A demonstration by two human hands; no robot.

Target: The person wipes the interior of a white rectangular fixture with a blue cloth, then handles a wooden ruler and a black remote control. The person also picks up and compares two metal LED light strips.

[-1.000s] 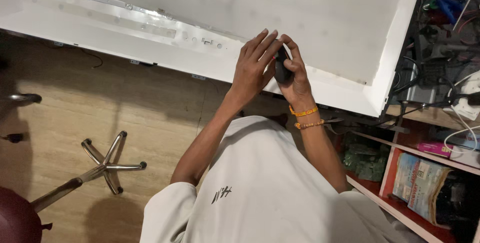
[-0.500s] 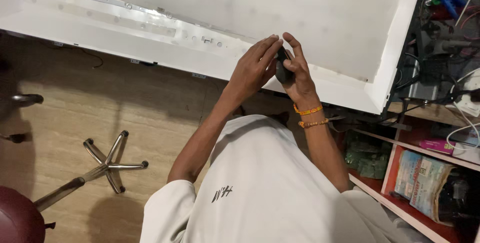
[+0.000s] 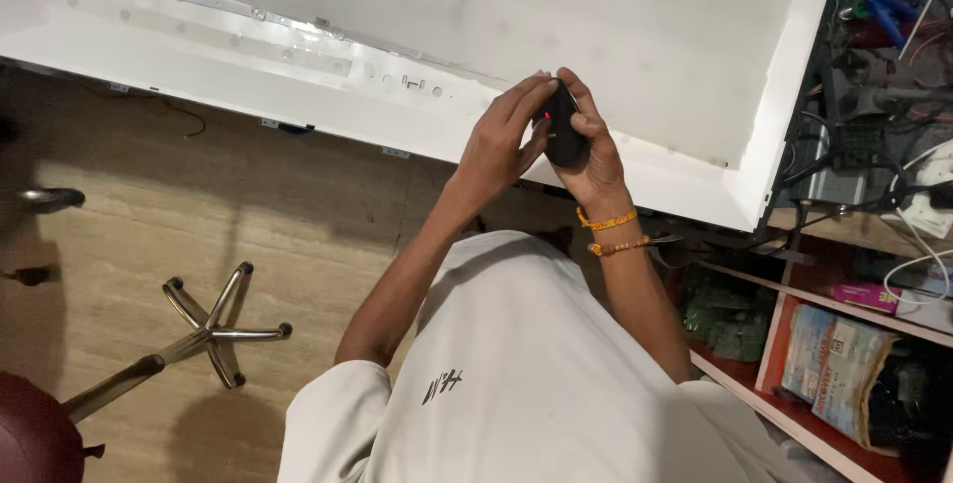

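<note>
My right hand, with two orange bead bracelets on the wrist, is wrapped around a small black device that shows a red light. My left hand rests against the device's left side, fingers curled over its top. Both hands hover at the near edge of a large white flat panel. A thin strip with small round lenses lies along the panel to the left of my hands. My white shirt fills the lower middle of the view.
A chrome chair base stands on the beige tiled floor at lower left, beside a dark red seat. To the right, a wooden shelf holds cables, a white power strip, books and small boxes.
My left fingers have closed in from spread to curled over the black device, and a red light now shows on it. Both hands stay at the same spot on the panel's edge.
</note>
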